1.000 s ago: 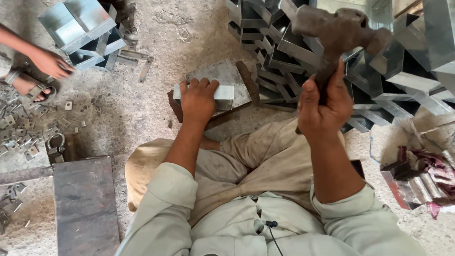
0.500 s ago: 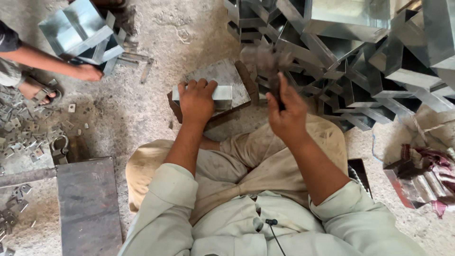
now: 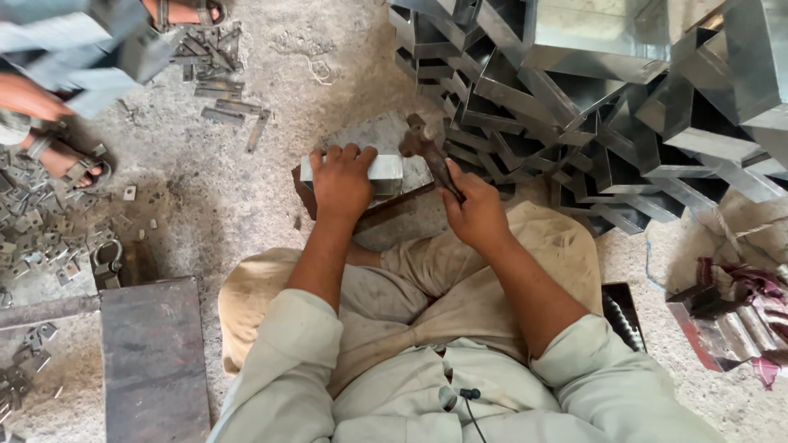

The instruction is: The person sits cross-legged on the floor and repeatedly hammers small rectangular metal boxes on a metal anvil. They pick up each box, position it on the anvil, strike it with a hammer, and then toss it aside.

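I sit on a dusty floor. My left hand (image 3: 342, 182) presses down on a folded piece of grey sheet metal (image 3: 386, 166) that lies on a rusty iron bar (image 3: 394, 210) in front of my knees. My right hand (image 3: 476, 215) grips the wooden handle of a hammer (image 3: 427, 148). The hammer's head rests low, at the right end of the sheet metal piece.
A big pile of bent sheet-metal channels (image 3: 591, 90) fills the upper right. Another person's hand (image 3: 29, 97) and sandalled foot (image 3: 66, 160) are at the upper left, with a metal piece (image 3: 98, 49) held there. Small metal brackets (image 3: 41, 238) litter the left floor. A dark steel plate (image 3: 152, 361) lies at lower left.
My right hand swung the hammer down from high at the right onto the sheet metal piece. The other person at upper left lifted a metal piece. My left hand stayed put.
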